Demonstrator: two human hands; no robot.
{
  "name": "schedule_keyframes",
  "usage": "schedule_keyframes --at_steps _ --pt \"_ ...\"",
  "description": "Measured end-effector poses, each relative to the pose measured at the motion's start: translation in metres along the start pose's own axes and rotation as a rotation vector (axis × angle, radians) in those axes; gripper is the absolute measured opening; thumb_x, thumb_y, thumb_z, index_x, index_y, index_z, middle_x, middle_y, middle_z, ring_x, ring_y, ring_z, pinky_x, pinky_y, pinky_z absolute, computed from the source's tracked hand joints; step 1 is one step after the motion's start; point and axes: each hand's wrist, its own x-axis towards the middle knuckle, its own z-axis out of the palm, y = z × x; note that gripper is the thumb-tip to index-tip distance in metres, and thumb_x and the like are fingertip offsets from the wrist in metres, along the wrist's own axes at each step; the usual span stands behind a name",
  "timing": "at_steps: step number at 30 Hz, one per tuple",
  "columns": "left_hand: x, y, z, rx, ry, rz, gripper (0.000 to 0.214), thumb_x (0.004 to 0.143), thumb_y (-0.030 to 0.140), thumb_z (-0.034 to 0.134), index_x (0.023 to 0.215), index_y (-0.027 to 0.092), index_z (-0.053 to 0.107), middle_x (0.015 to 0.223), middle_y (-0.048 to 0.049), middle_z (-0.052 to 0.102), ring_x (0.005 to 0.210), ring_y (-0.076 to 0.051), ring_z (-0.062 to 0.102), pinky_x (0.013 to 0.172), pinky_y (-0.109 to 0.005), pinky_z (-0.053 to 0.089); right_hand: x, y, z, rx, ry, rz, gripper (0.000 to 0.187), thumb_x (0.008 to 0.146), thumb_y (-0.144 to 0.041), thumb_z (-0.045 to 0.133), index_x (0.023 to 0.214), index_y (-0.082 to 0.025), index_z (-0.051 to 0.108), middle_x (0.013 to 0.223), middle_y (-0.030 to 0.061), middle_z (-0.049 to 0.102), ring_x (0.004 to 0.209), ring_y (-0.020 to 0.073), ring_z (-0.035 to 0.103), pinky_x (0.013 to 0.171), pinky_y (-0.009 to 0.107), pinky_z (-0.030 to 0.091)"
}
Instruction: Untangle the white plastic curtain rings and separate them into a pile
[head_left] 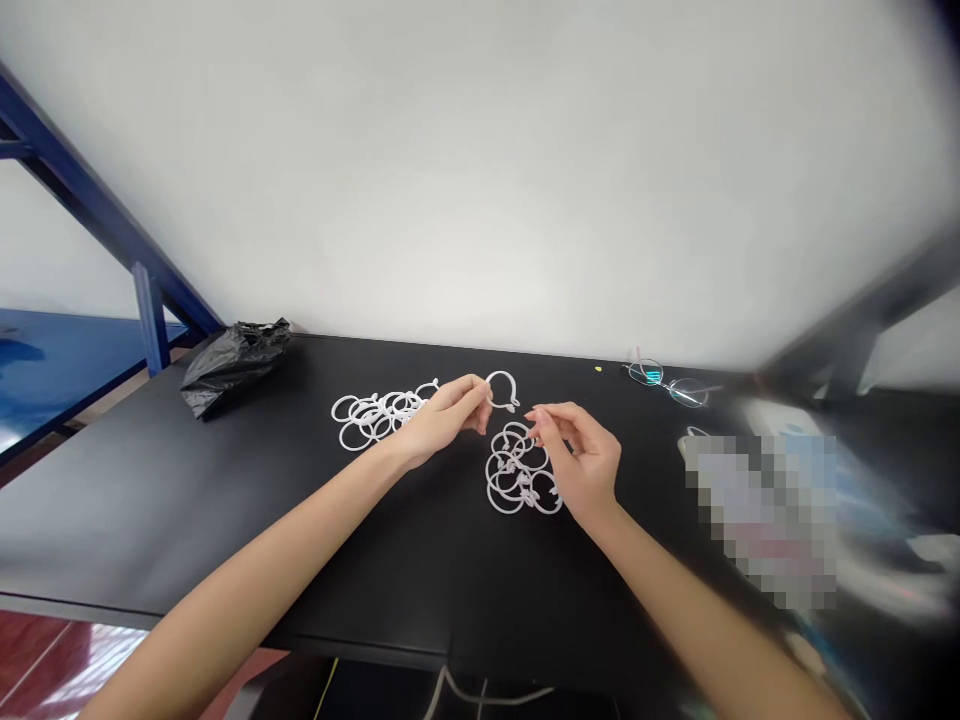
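1 ring (pixel 514 386), tabs (pixel 511 408) lower right

Soft light brightens the wall (pixel 465 200); the view's right edge smears (lens distortion, perhaps).

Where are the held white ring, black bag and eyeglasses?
Held white round ring (pixel 515 386): head view, band's right side.
Crumpled black plastic bag (pixel 235 362): head view, middle.
Round-lensed eyeglasses (pixel 652 377): head view, cyan-glinting lens.

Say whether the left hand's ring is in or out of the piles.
Out: the left hand pinches the white ring, and tabletop shows between it and the right-hand pile. Cannot tell if the ring is shut.
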Motion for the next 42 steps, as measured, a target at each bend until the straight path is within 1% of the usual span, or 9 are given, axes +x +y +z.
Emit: schedule_keyframes --at_steps 2,5,10,15,20,25,29,36,42 --pt "-0.013 -0.001 -0.002 -0.303 -0.037 -0.074 0.024 0.097 0.039 0.05 0.086 0.018 0.049 0.071 0.0028 0.053 0.066 -0.009 0.053 0.071 -0.023 0.046 -0.001 -0.004 0.002 -0.021 -0.034 -0.071 0.016 0.085 -0.017 0.068 0.1 -0.022 0.068 0.1 0.0053 0.069 0.072 0.0134 0.067 0.058 0.027 0.058" --pt "-0.026 -0.007 -0.004 -0.493 -0.07 -0.108 0.024 0.096 0.038 0.054 0.085 0.017 0.051 0.07 0.0023 0.054 0.068 -0.009 0.055 0.073 -0.023 0.047 -0.003 -0.005 0.004 -0.068 -0.105 -0.151 0.03 0.08 -0.014 0.073 0.108 -0.023 0.067 0.117 0.0084 0.063 0.08 0.0147 0.066 0.058 0.027 0.06" --pt "-0.032 -0.007 0.0 -0.561 -0.143 -0.136 0.02 0.096 0.034 0.055 0.087 0.016 0.053 0.074 -0.0005 0.06 0.072 -0.011 0.06 0.075 -0.025 0.049 -0.002 -0.001 0.003 -0.019 -0.123 -0.094 0.019 0.084 -0.013 0.069 0.101 -0.023 0.069 0.093 0.0038 0.068 0.077 0.0148 0.066 0.061 0.028 0.06" --pt "-0.036 -0.001 0.005 -0.593 -0.147 -0.154 0.021 0.095 0.036 0.057 0.087 0.018 0.053 0.079 -0.0018 0.063 0.077 -0.013 0.062 0.081 -0.03 0.051 -0.002 0.002 0.004 -0.084 -0.111 -0.057 0.011 0.086 -0.017 0.068 0.095 -0.022 0.071 0.088 0.0031 0.071 0.076 0.0153 0.067 0.062 0.027 0.06" --pt "-0.037 -0.002 0.007 -0.413 -0.088 -0.155 0.024 0.095 0.043 0.055 0.09 0.019 0.052 0.089 -0.0044 0.064 0.083 -0.015 0.063 0.086 -0.036 0.052 -0.004 0.001 0.005 -0.136 -0.095 -0.011 0.005 0.087 -0.023 0.067 0.09 -0.022 0.071 0.081 0.0018 0.073 0.073 0.0158 0.069 0.066 0.028 0.061" --pt "-0.038 -0.003 0.007 -0.085 0.033 0.013 0.044 0.085 0.042 0.068 0.12 0.023 0.05 0.116 -0.0079 0.061 0.097 -0.017 0.06 0.088 -0.035 0.053 -0.006 -0.002 0.005 -0.117 -0.151 -0.034 0.005 0.088 -0.022 0.066 0.088 -0.023 0.071 0.079 0.0006 0.072 0.066 0.0141 0.069 0.063 0.027 0.06" --pt "-0.038 -0.003 0.006 0.043 0.003 0.095 0.034 0.086 0.035 0.068 0.114 0.018 0.058 0.108 -0.0075 0.065 0.093 -0.017 0.06 0.088 -0.035 0.053 -0.008 -0.003 0.006 -0.089 -0.163 -0.085 0.007 0.087 -0.018 0.067 0.089 -0.023 0.071 0.08 0.0005 0.073 0.068 0.0137 0.069 0.063 0.026 0.06" --pt "-0.039 -0.004 0.001 0.247 0.125 0.283 0.036 0.083 0.029 0.073 0.115 0.023 0.06 0.118 -0.0089 0.059 0.11 -0.022 0.056 0.089 -0.034 0.051 -0.002 0.002 0.004 -0.055 -0.208 -0.156 0.016 0.087 -0.016 0.066 0.096 -0.024 0.075 0.089 0.0038 0.076 0.073 0.0174 0.071 0.064 0.032 0.061" --pt "-0.04 -0.002 -0.003 0.344 0.141 0.351 0.039 0.08 0.031 0.077 0.115 0.024 0.062 0.115 -0.0086 0.059 0.1 -0.02 0.057 0.086 -0.035 0.051 -0.001 0.0 0.001 -0.075 -0.203 -0.243 0.02 0.086 -0.013 0.066 0.096 -0.028 0.076 0.087 0.0016 0.077 0.071 0.0168 0.071 0.06 0.03 0.06"
